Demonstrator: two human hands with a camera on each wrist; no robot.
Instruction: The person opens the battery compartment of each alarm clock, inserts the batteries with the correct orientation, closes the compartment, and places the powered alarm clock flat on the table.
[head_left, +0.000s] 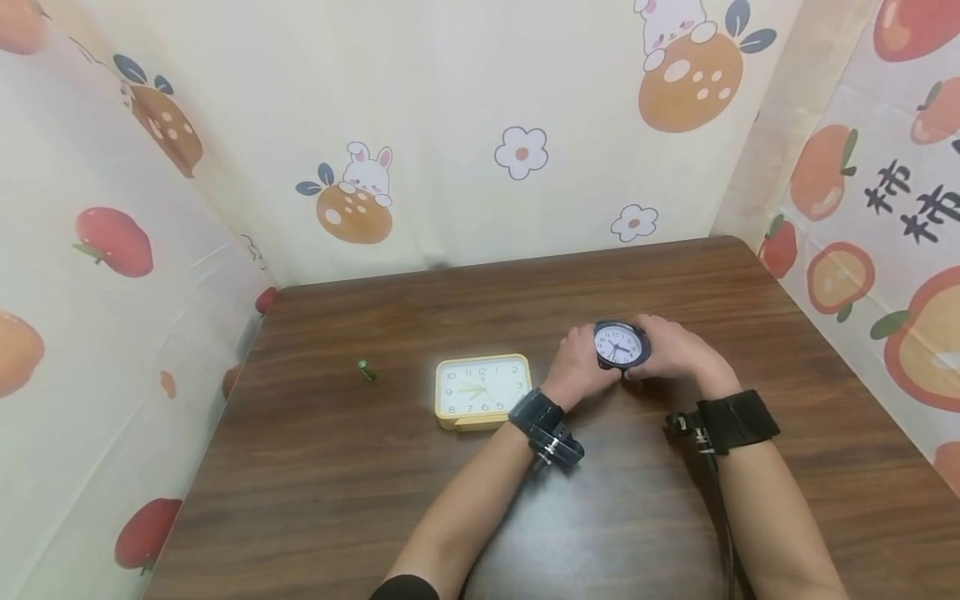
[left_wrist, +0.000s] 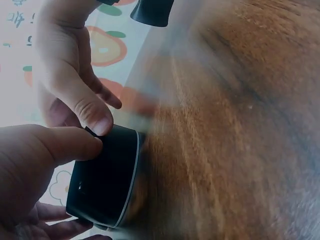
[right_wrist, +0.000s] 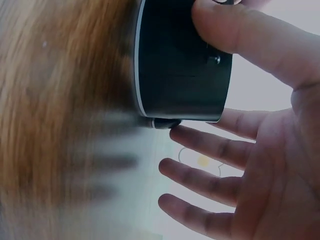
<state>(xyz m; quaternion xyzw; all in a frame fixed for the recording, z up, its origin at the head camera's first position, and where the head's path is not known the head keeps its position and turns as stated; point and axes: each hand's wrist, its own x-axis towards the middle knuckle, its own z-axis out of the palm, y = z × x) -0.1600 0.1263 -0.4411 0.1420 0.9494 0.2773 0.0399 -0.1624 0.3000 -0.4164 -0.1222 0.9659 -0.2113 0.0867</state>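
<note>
A dark round-faced alarm clock (head_left: 621,345) is between my two hands at the right of the table, its white dial facing up in the head view. My left hand (head_left: 579,368) grips its left side, thumb along the near side. From the opposite side my right hand (head_left: 678,354) holds it, with the thumb on the near side. In the right wrist view the dark casing (right_wrist: 182,75) shows a small metal pin, and several right fingers (right_wrist: 200,182) extend past the clock. Both thumbs almost meet on the casing in the left wrist view.
Left of the hands lies a yellow rectangular clock (head_left: 482,390), face up, partly next to the left wrist strap (head_left: 546,425). A small green object (head_left: 366,370) lies farther left on the wooden table (head_left: 322,483). Fruit-patterned curtains (head_left: 450,150) stand round the back and sides.
</note>
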